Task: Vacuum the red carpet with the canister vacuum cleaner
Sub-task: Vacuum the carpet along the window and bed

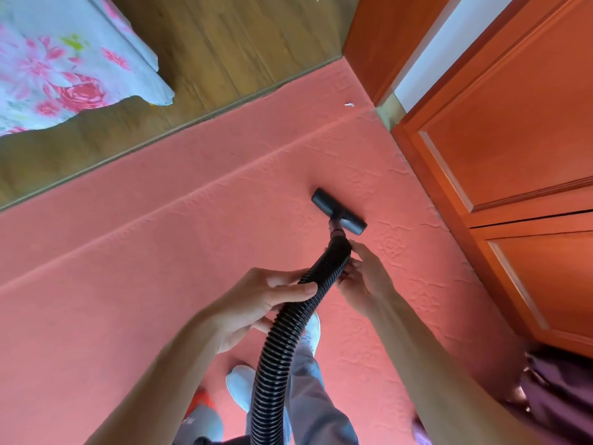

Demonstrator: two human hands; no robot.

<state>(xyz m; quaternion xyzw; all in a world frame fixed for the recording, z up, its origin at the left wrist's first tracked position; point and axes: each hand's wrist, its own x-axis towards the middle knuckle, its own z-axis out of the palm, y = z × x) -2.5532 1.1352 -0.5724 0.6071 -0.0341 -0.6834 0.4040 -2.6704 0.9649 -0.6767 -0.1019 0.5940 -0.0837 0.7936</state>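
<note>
A black ribbed vacuum hose [279,345] rises from the bottom of the view to a black floor nozzle [338,211] lying flat on the red carpet [144,284]. My left hand [256,303] grips the hose from the left, thumb over the top. My right hand [364,276] holds the hose nearer the nozzle from the right, fingers curled behind it. The canister itself is out of view. A small white scrap [349,105] lies on the carpet near the far corner.
An orange wooden door and cabinet panels [513,155] border the carpet on the right. Wooden floor [208,59] lies beyond its far edge, with a floral bedsheet [57,65] hanging at top left. My feet in light shoes [240,385] stand below the hose. Purple cloth [558,396] sits bottom right.
</note>
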